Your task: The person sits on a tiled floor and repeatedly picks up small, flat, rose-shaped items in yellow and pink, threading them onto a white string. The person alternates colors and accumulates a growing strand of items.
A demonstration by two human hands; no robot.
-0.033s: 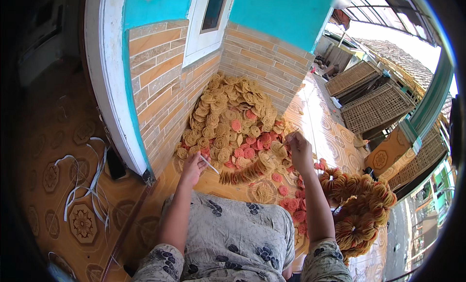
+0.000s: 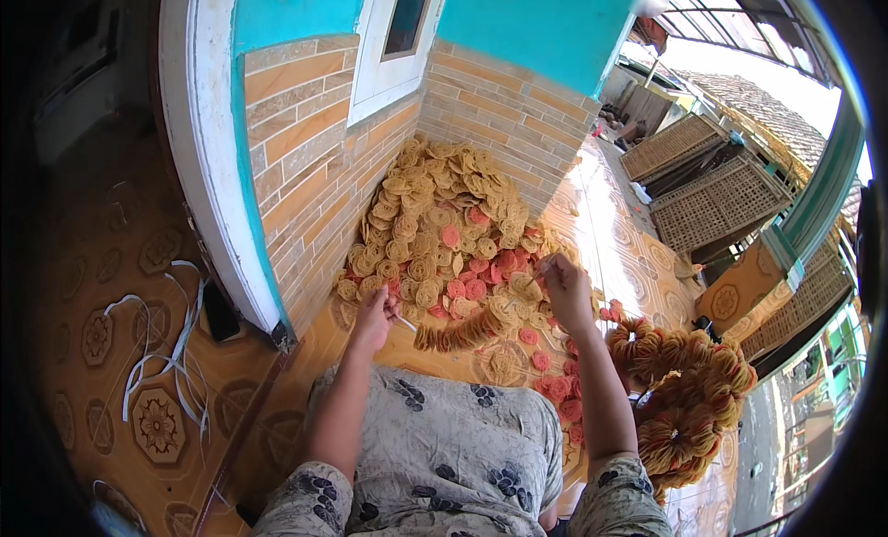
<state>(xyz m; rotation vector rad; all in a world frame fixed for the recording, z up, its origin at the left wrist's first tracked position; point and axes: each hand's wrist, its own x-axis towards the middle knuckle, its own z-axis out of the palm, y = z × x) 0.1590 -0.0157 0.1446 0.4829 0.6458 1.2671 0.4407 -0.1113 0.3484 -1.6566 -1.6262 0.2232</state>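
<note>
A curved row of round, coiled yellow crackers [image 2: 462,333] hangs between my two hands, threaded closely side by side. At its left end a white plastic strip [image 2: 405,323] comes out, and my left hand [image 2: 374,320] is closed on it. My right hand [image 2: 565,287] is raised at the row's other end with its fingers pinched together; what lies between them is too small to make out. Behind the row, a large heap of loose yellow crackers [image 2: 416,246] leans into the wall corner. Pink crackers [image 2: 474,290] lie among them and spill toward the right.
Finished-looking bunches of strung crackers [image 2: 680,403] lie beside my right arm. White strips [image 2: 176,361] and a dark flat object [image 2: 222,313] are on the tiled floor at left, past the door frame [image 2: 208,158]. Woven racks [image 2: 717,199] stand outside at right.
My left hand has shifted slightly up and right, and its fingers have closed further over the strip, leaving less of it showing. The right hand has barely moved.
</note>
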